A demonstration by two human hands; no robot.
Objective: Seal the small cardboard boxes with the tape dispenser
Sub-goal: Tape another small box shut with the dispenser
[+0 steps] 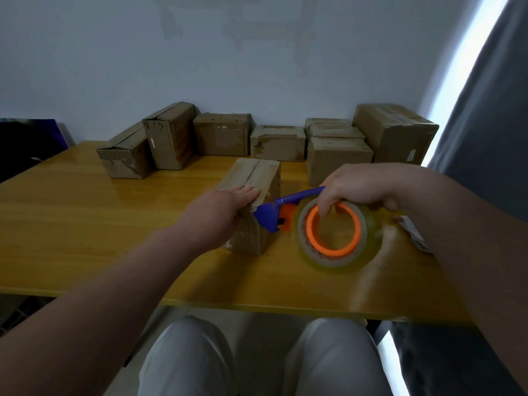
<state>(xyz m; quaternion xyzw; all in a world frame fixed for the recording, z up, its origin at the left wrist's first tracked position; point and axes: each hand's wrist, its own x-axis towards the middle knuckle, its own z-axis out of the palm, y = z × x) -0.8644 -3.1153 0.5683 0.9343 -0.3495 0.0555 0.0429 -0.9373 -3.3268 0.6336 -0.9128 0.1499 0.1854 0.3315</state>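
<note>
head | left hand (225, 208) flat on corrugated box (254, 178) | right hand (363, 185) grips dispenser (323, 227)

Yellow wooden table (85, 224): one small cardboard box (257, 172) is set near the middle, its top seam visible. The left hand (220, 207) is laid flat on the box's near top edge, fingers straight. A tape dispenser (268, 217), blue frame with orange hub and a clear tape roll (333, 261), is gripped by the right hand (363, 187), blue nose just beside the box. A row of cardboard boxes (223, 138) is ranged along the wall (257, 67). A paper slip (414, 232) is seen at the right.
</note>
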